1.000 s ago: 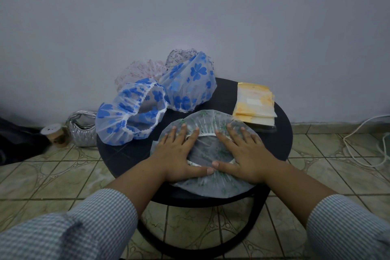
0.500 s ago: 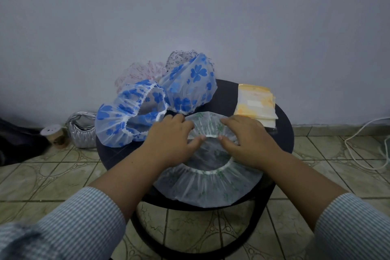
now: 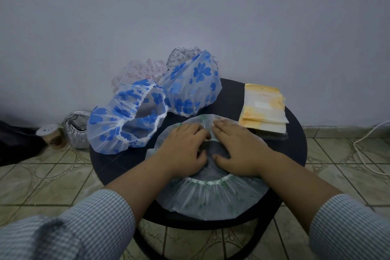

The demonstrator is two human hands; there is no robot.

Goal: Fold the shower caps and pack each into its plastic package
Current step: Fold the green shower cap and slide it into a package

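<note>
I see a round dark table [image 3: 295, 145] at frame centre carrying 2 blue-flowered caps [image 3: 126, 120], a green-printed cap [image 3: 211, 196] and yellow packages [image 3: 263, 110] at right.

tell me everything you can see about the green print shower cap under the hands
The green print shower cap is thin, translucent white plastic with small green motifs and a gathered white elastic rim. It lies flattened, opening up, on the near half of the round black table, its near edge overhanging. The dark tabletop shows through the opening. The left hand and right hand rest on it, fingers gripping the far rim at the middle. The nearest blue flowered cap sits beside it.
</note>
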